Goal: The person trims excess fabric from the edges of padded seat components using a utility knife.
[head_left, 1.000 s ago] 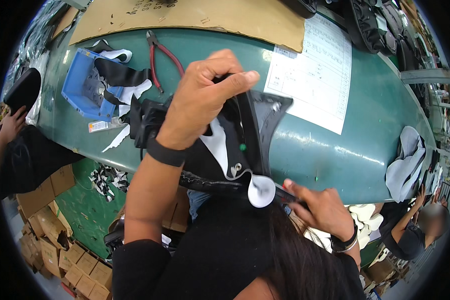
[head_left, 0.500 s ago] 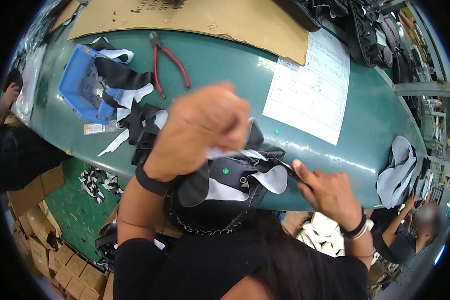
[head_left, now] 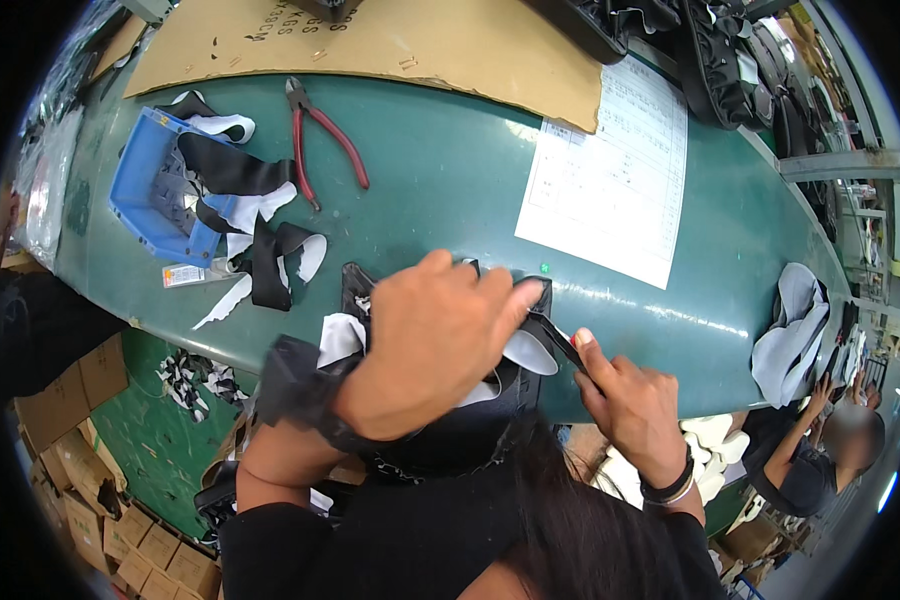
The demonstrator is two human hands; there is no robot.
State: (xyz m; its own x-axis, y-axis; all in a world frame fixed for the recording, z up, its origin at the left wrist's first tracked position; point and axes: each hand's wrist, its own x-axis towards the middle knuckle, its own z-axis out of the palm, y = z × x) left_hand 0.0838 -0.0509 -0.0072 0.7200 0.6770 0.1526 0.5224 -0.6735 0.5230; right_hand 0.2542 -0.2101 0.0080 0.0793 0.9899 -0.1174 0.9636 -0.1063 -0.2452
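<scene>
My left hand (head_left: 440,325) lies across a black leather-like workpiece (head_left: 445,430) with white-backed flaps at the near table edge. Its fingers are curled onto the material, and the thumb reaches the tip of a slim black hand tool (head_left: 558,338). My right hand (head_left: 630,405) grips that tool, thumb along its top beside a small red spot. The tool points left and away, against the workpiece's right side. A loose flap (head_left: 532,352), pale on its inner side, curls below the tip. Much of the workpiece is hidden under my left hand.
Red-handled cutting pliers (head_left: 325,145) lie beyond my hands. To the left are a blue bin (head_left: 130,205) and black-and-white scraps (head_left: 270,270). Cardboard (head_left: 370,45) and a printed sheet (head_left: 610,180) lie farther back. Another person (head_left: 820,460) is at right.
My left hand, blurred and raised in a closed shape before, has come down nearer onto the workpiece and covers its middle. My right hand has shifted slightly left with the tool.
</scene>
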